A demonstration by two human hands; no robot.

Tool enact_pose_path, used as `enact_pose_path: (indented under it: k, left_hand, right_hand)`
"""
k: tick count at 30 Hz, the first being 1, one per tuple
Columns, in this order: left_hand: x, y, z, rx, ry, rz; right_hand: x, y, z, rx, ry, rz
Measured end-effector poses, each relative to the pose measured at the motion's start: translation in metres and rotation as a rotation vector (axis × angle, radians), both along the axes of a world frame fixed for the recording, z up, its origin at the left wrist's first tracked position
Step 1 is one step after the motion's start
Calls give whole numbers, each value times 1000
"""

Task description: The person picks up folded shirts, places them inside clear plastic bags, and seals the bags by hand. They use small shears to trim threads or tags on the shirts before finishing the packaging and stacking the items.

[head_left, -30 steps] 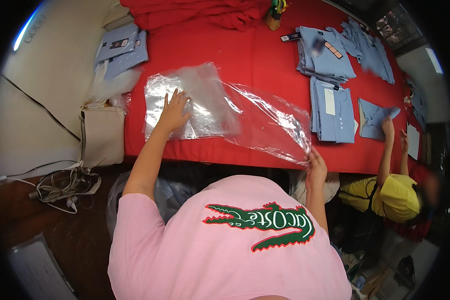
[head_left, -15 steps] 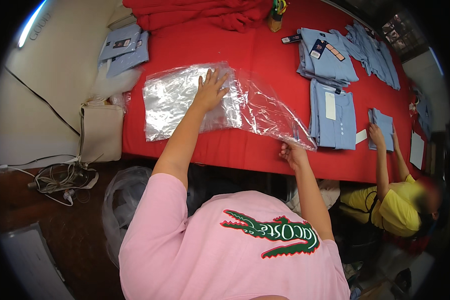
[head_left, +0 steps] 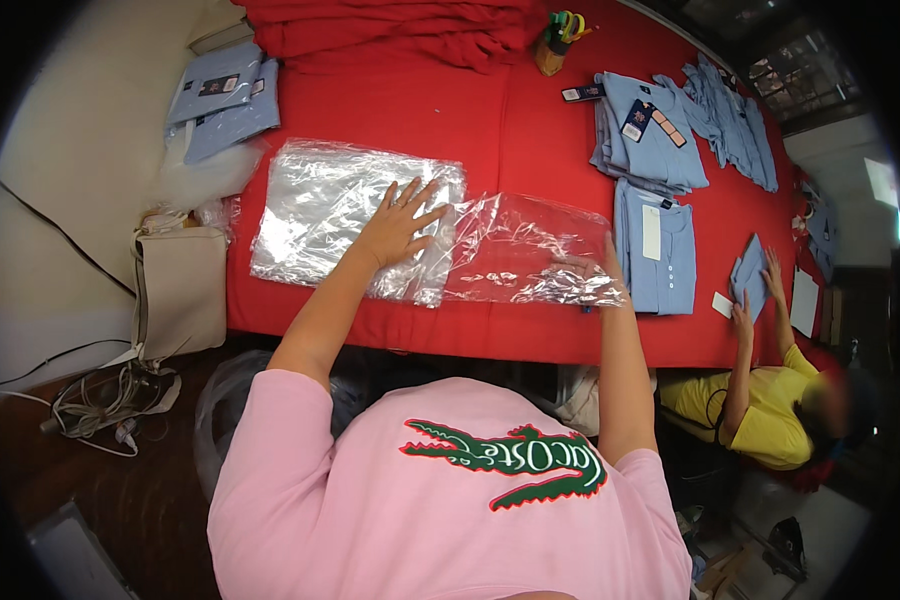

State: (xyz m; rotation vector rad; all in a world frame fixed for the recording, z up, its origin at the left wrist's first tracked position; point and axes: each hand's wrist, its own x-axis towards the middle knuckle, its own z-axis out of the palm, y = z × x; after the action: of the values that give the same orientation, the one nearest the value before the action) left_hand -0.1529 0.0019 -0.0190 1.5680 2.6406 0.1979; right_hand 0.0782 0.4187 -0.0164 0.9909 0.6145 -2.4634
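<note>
My left hand (head_left: 398, 224) lies spread and flat on a stack of clear plastic bags (head_left: 310, 205) on the red-covered table. From the right side of the stack, one clear bag (head_left: 505, 235) extends toward my right arm. My right hand (head_left: 588, 270) shows through this film, apparently inside the bag's right end, with its fingers stretched to the left. Just right of it lies a folded light-blue shirt (head_left: 660, 265) with a white card on it.
Behind that shirt sits a pile of folded blue shirts (head_left: 645, 135) with dark tags. Bagged shirts (head_left: 215, 95) lie at the far left. Red cloth (head_left: 400, 30) and a scissors holder (head_left: 555, 50) are at the back. A co-worker in yellow (head_left: 770, 420) handles blue cloth (head_left: 748, 270) at the right.
My right hand has gone from the bag's right corner to behind its film, its fingers now extended. The bag's right end is spread wider. The co-worker's blue cloth has been turned.
</note>
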Motion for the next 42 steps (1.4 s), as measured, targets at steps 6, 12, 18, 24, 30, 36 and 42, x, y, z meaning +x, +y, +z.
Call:
enact_pose_path:
  k: [6,12,18,24,30,36,42]
  left_hand:
    - [-15,-28,9,17,-106,-187]
    - [-28,5,23,168,-159,-116]
    - [-43,27,-8,151,-63,-49]
    - [-41,34,-15,139,-16,-65]
    - [-44,29,-13,93,13,-47]
    - [-47,29,-26,126,49,34]
    - [-127,31,-34,71,225,486]
  right_hand:
    - [-46,-13,31,383,-70,93]
    - [-44,-35,92,944,-169,434]
    - [0,-63,63,1123,-267,131]
    - [139,-84,27,916,-396,31]
    - [144,-179,82,646,-406,-164]
    - [267,-164,97,705,-381,-400]
    - [376,-157,181,1053,-443,-833]
